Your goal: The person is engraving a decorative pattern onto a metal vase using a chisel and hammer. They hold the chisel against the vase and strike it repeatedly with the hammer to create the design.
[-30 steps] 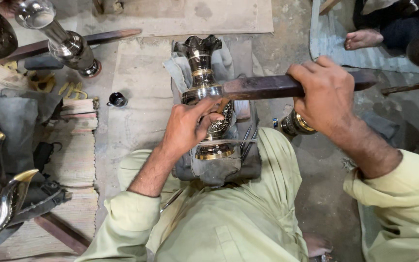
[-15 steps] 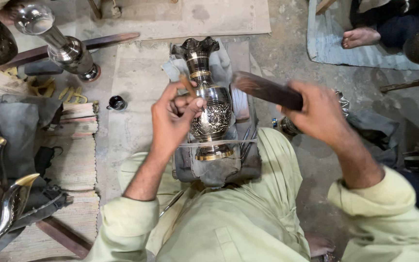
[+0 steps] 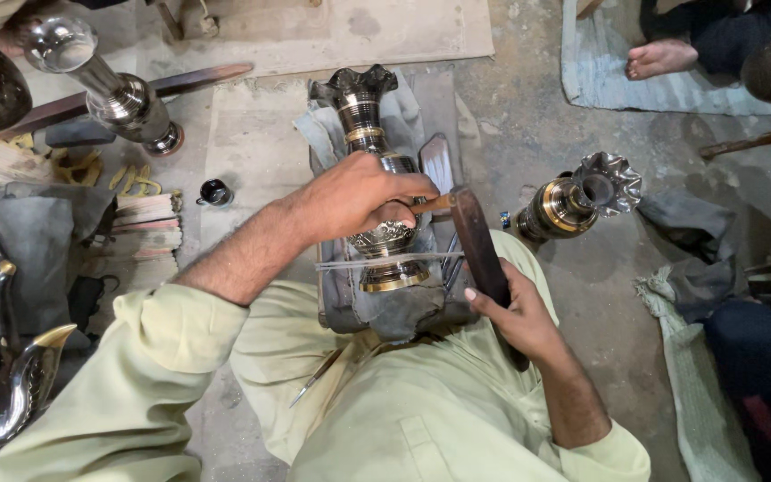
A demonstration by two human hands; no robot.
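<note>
A: Where is the vase (image 3: 384,192) in this moment?

B: It lies in the middle of the frame, on a grey padded block (image 3: 385,308) that sits on the person's lap. Its ruffled mouth points to the top of the frame, and its brass foot points toward the person.

A: What do the hands do?

B: The left hand (image 3: 359,198) lies on the belly of the vase, and its fingers are closed around a small chisel (image 3: 430,203) with a wooden handle. The right hand (image 3: 515,314), lower right of the middle, is clenched around a dark wooden stick (image 3: 477,245), which stands just beside the end of the chisel.

A: How is this step done well, in your opinion?

B: I think the left hand must keep the chisel steady on the pattern, and the stick should strike with short, light taps, so the tip does not slip. The vase must rest firmly in the block.

A: What else is near?

B: A second vase (image 3: 573,198) lies on the floor at the right, and a tall silver one (image 3: 104,85) is in the upper left.
</note>
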